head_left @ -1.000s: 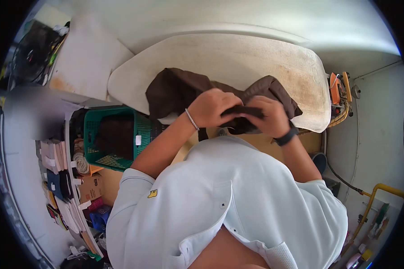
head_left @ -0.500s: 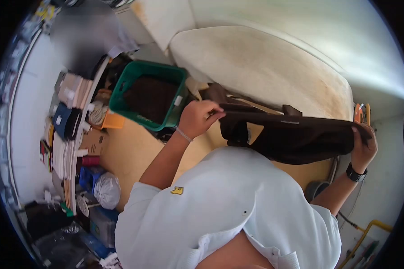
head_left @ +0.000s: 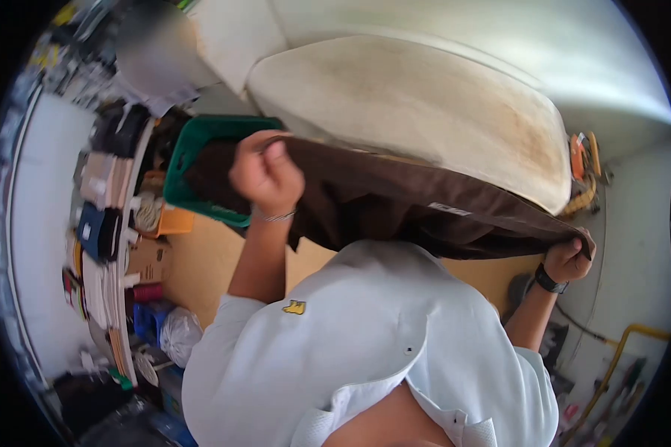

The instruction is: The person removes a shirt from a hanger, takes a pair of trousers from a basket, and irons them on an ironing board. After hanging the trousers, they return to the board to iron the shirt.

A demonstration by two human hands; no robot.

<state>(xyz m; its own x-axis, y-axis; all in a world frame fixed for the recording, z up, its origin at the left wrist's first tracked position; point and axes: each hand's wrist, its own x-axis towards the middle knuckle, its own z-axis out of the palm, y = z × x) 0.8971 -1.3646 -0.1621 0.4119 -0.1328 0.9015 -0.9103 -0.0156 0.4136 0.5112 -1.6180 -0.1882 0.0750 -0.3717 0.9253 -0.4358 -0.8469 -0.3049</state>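
The left hand (head_left: 267, 175) and right hand (head_left: 569, 258) each have a pinching grip on the big brown cloth (head_left: 395, 201), holding it wide, and smoothing it likely needs even pulls.

Folded cloths (head_left: 103, 181) on shelf (head_left: 129, 356); white bag (head_left: 180, 335) beside blue basket (head_left: 149, 323); yellow pipe (head_left: 613, 363) at right.

The ironing board (head_left: 417, 104) has a pale cover (it is brownish near one end). On the shelf (head_left: 124, 305) at the left, there lie folded cloths (head_left: 101, 182), beige, blue and whitish.
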